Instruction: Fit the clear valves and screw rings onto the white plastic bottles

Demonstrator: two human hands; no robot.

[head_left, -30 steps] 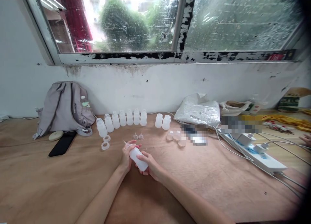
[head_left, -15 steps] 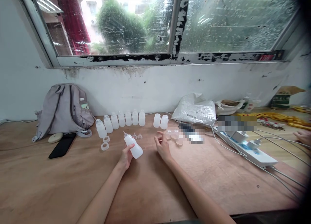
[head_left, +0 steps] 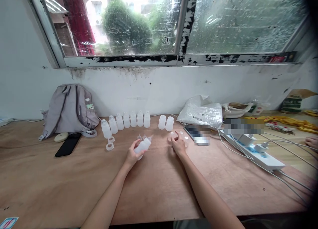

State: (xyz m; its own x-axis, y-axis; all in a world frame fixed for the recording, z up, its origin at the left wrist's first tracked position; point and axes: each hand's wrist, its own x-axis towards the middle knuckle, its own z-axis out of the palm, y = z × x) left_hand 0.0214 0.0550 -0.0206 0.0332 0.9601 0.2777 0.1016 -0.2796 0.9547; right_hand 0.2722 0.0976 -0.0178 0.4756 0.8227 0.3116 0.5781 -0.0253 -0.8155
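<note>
My left hand point(head_left: 132, 155) is wrapped round a frosted white baby bottle point(head_left: 142, 146), which leans with its top up to the right. Just behind it on the table lie small clear nipples point(head_left: 139, 137), partly hidden by the bottle. My right hand point(head_left: 179, 145) reaches over a few round translucent caps point(head_left: 186, 142), its thumb and forefinger apart at them. Whether the fingertips touch a cap is hard to see. Several bottles with tops point(head_left: 126, 120) stand in a curved row at the back. Two bottles without tops point(head_left: 162, 122) stand right of them. Two white rings point(head_left: 109, 146) lie at the left.
A grey backpack point(head_left: 71, 111), a black phone point(head_left: 68, 145) and a round cream object point(head_left: 61, 137) are at the left. A silver-white plastic bag point(head_left: 201, 113) lies against the wall. A power strip point(head_left: 263, 161) with cables crosses the right side. Another person's hand point(head_left: 311, 142) shows at the right edge.
My left hand has turned the bottle, so its top now points up to the right instead of the left. My right hand has moved right, over the caps. The view has shifted slightly.
</note>
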